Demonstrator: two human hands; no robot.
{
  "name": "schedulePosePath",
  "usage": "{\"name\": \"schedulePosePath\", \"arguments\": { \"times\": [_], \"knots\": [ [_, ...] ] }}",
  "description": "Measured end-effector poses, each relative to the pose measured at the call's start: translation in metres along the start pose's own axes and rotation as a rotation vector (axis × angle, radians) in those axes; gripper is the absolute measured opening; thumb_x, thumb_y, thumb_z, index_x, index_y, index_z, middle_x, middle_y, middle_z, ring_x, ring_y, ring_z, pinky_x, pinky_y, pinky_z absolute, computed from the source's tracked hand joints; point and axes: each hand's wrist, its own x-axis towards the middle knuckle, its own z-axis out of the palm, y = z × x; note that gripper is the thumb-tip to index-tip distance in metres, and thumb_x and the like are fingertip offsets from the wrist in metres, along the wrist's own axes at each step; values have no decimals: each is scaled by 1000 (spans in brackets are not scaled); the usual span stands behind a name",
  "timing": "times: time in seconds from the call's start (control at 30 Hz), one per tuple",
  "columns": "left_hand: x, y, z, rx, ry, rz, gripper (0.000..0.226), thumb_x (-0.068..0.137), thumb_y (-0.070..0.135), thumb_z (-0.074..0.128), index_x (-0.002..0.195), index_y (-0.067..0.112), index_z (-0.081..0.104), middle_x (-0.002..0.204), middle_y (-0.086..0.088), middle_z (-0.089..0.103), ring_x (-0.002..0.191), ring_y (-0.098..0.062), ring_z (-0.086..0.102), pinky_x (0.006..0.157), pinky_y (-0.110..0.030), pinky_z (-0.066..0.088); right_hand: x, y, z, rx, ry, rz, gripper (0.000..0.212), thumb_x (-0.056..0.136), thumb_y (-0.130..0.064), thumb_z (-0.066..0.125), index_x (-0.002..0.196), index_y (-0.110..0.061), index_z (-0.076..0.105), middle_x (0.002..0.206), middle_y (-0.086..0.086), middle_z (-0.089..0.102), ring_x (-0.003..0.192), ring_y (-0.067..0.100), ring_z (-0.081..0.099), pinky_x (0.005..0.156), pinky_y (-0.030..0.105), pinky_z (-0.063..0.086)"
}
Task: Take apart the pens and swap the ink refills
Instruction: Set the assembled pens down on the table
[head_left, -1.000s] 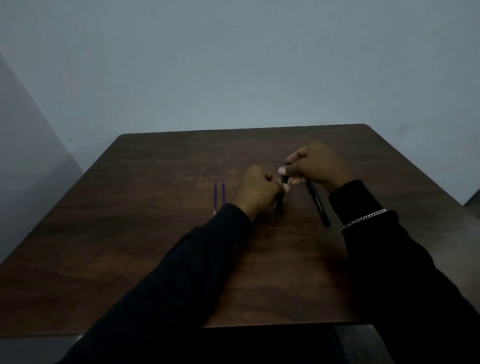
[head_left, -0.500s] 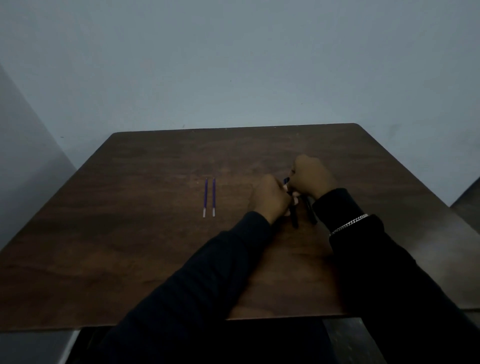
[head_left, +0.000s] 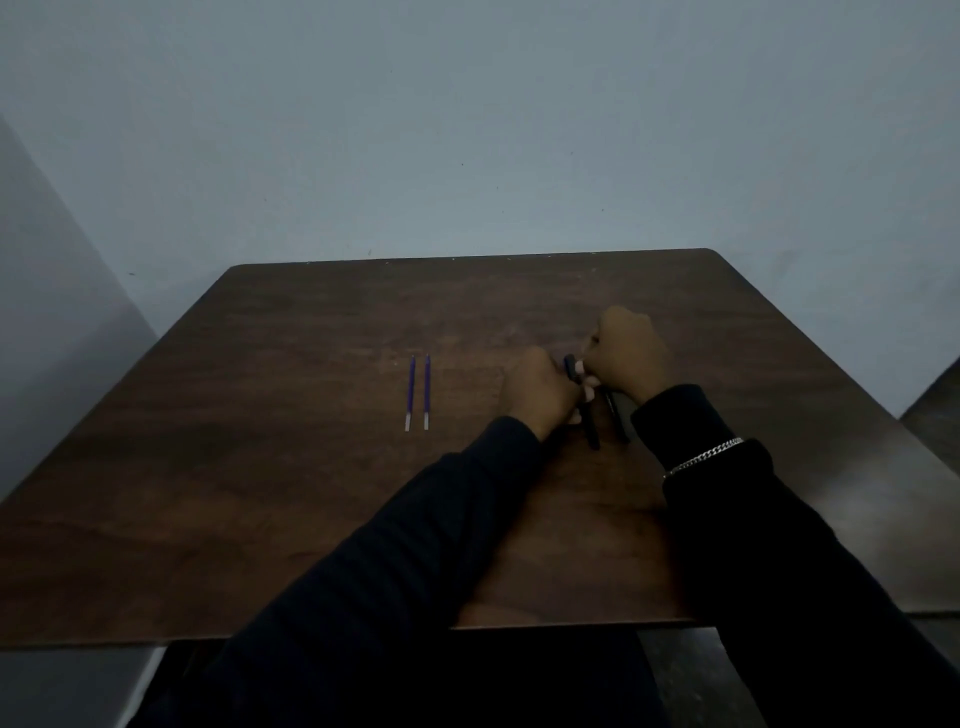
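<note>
Two thin purple ink refills (head_left: 418, 392) lie side by side on the dark wooden table (head_left: 260, 493), pale tips toward me, left of my hands. My left hand (head_left: 540, 397) is closed around a black pen barrel (head_left: 589, 426) that points toward me. My right hand (head_left: 626, 353) pinches the far end of that barrel, touching my left hand. A second black pen barrel (head_left: 615, 415) lies just right of the first, partly under my right wrist. Whether my right hand also grips it is hidden.
The table's near edge (head_left: 545, 623) runs under my forearms. A plain grey wall (head_left: 467, 130) stands behind the far edge. A silver bracelet (head_left: 701, 457) sits on my right wrist over the dark sleeve.
Both hands have drawn together and a little nearer to me on the table. The two pen barrels now lie closer, nearly parallel. The refills have not moved.
</note>
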Motion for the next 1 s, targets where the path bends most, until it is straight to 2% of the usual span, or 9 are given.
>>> {"name": "schedulePosePath", "arguments": {
  "times": [0.13,0.2,0.3,0.43,0.53,0.67,0.73,0.83,1.0],
  "knots": [
    [-4,-2,-15,85,29,26,20,93,20,79,79,12,67,63,-2,71,52,-6,67,47,-22,51,-4,-3,-10,55,78,-19,15,91,-6,69,85,8,72,81,21,75,75,32,75,74,47,64],
    [-8,-2,-32,150,59,66,14,96,24,75,86,15,69,72,1,73,65,-6,69,58,-23,50,-6,-10,-14,124,98,-48,18,87,-9,78,77,6,75,71,17,76,62,22,74,69,38,64],
    [-12,-1,-71,228,199,105,21,94,23,78,76,18,68,73,-1,72,68,-11,72,62,-27,58,-13,-33,-15,214,35,-92,18,84,-15,82,71,-4,76,62,9,74,50,11,68,63,29,62],
    [-11,-10,-130,365,364,64,21,92,15,80,74,13,69,77,-8,74,64,-12,72,54,-20,56,-21,-73,7,321,-146,-129,16,85,-11,82,76,2,77,75,15,78,64,21,78,64,35,66],
    [-9,-22,-157,469,380,-23,19,92,14,79,76,9,71,73,-7,72,64,-12,70,49,-20,51,-22,-105,36,311,-235,-115,16,86,-10,81,79,2,73,81,18,77,63,22,77,64,36,66],
    [-6,-34,-164,595,311,-97,22,89,16,80,95,-5,77,98,-23,76,96,-35,74,85,-47,63,-23,-136,70,244,-259,-93,12,87,-7,73,79,-4,64,93,23,74,76,34,77,70,47,66],
    [-3,-37,-162,581,276,-98,26,90,18,79,92,-8,75,93,-22,76,91,-33,75,84,-46,63,-23,-143,81,222,-241,-102,10,88,-10,67,87,0,66,102,27,73,90,41,75,78,50,64],
    [2,-38,-161,591,271,-87,31,96,17,71,72,-2,66,77,-17,68,75,-28,66,70,-38,56,-23,-145,90,117,-233,-120,8,85,-2,60,78,-3,57,108,28,72,101,42,73,71,39,58],
    [5,-32,-153,560,236,-111,36,100,16,67,68,6,54,70,-10,57,75,-26,61,69,-35,53,-23,-138,92,112,-213,-112,20,94,-10,62,111,2,63,115,27,68,103,43,72,86,50,61]
  ]
}}
